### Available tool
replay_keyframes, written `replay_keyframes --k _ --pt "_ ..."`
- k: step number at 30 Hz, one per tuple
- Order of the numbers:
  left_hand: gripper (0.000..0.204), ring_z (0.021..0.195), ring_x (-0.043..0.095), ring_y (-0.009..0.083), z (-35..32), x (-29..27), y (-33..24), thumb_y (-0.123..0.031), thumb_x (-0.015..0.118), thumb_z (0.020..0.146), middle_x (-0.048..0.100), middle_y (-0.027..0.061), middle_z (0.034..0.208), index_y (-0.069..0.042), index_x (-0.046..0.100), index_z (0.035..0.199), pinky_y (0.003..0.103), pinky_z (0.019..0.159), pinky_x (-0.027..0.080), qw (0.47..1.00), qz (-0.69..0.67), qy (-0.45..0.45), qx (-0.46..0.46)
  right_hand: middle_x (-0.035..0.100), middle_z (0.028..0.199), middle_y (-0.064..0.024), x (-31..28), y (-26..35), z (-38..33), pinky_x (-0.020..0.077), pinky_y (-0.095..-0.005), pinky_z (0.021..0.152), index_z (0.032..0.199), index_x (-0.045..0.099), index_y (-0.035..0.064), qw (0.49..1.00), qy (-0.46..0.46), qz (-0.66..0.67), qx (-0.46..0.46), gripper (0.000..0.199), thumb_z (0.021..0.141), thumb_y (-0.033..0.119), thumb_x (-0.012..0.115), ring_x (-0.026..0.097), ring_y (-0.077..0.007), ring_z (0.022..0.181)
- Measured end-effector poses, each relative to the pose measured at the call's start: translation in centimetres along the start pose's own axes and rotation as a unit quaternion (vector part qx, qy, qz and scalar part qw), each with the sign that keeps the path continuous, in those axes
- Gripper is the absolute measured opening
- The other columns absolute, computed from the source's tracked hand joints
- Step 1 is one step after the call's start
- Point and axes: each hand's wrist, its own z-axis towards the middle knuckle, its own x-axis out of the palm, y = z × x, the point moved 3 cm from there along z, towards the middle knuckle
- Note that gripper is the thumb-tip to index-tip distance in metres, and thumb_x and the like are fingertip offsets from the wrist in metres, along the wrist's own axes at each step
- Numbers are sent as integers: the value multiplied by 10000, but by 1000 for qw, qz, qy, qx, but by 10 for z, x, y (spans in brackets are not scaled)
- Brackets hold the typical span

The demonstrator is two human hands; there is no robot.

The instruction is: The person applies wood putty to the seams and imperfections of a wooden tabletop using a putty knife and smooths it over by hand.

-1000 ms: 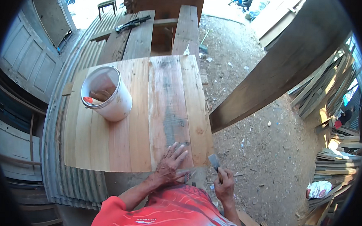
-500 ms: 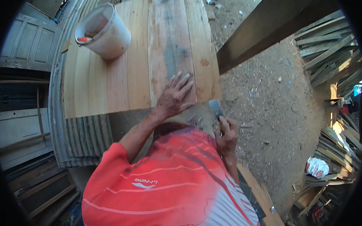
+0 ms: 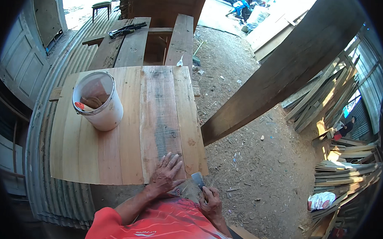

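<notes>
Spread fingers and all, my left hand point(image 3: 164, 174) lies flat on the near edge of a wooden panel point(image 3: 129, 147) made of joined planks. A grey stain runs along one of its planks by my fingertips. My right hand point(image 3: 212, 202) is closed round a putty knife point(image 3: 197, 179), its flat metal blade pointing up just off the panel's near right corner. Toward the panel's left stands a white plastic bucket point(image 3: 111, 116), smeared inside, with a red-ended tool point(image 3: 79, 105) leaning in it and brownish matter at the bottom.
A thick wooden post point(image 3: 264, 84) slants up beside the panel's right edge. Beyond the panel are loose planks point(image 3: 180, 39), a black tool point(image 3: 127, 28) and a small white bottle point(image 3: 180, 61). Corrugated sheets point(image 3: 36, 156) lie left; stacked timber point(image 3: 345, 175) and a seated person point(image 3: 347, 127) are right.
My view has tilted up, bringing the far planks and yard into sight. Both hands keep much the same places by the panel; the putty knife stays in my right hand.
</notes>
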Motion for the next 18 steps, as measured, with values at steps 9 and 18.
replay_keyframes --k 9,18 --pt "827 1547 329 447 -3 0 1 -538 782 877 437 217 1615 -33 558 1491 553 1280 254 999 -19 23 -13 679 1157 -191 3 -6 -7 608 -470 812 1293 685 58 999 -14 -29 -3 477 819 13 718 706 -392 1024" --pt "810 1503 397 453 -4 -2 1 -528 840 811 496 211 1558 -28 627 1410 567 1255 312 1000 -3 -4 -11 662 1132 -198 -7 -13 2 597 -464 828 1279 686 44 1000 -14 2 9 450 832 5 713 697 -393 1011"
